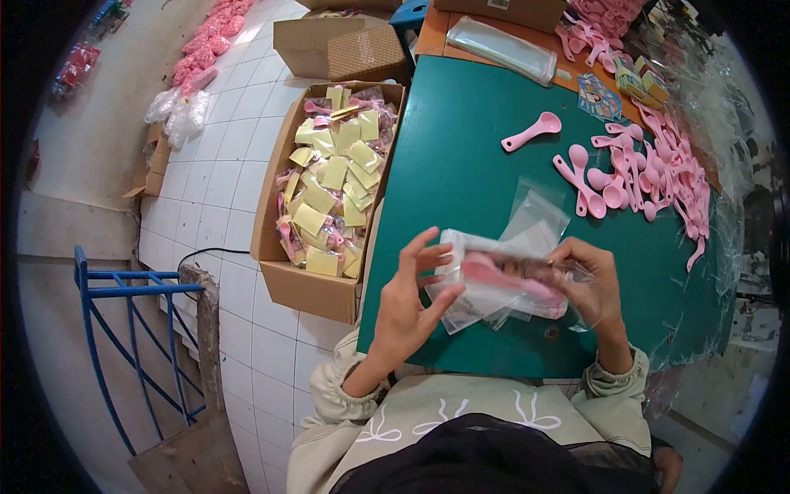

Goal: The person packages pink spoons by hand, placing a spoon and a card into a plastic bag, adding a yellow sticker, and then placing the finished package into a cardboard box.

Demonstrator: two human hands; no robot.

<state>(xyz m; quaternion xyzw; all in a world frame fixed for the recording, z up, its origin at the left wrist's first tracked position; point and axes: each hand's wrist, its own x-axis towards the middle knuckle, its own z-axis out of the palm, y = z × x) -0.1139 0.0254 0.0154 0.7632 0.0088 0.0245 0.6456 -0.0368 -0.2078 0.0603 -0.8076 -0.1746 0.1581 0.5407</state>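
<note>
A pink measuring spoon [487, 272], blurred by motion, shows through clear plastic between my two hands. My right hand [599, 286] pinches the clear plastic bag [581, 298] around it at the right end. At the other end, my left hand [410, 298] has its fingers spread, with the fingertips close to the spoon's bowl. More flat clear bags [533, 216] lie in an overlapping stack on the green table just beneath the hands.
Pink spoons [671, 177] pile up at the right, and a single spoon [532, 132] lies apart. Left of the green table [448, 156], a cardboard box [267, 222] holds many bagged spoons with yellow cards. A plastic-sleeve stack [502, 49] rests at the back.
</note>
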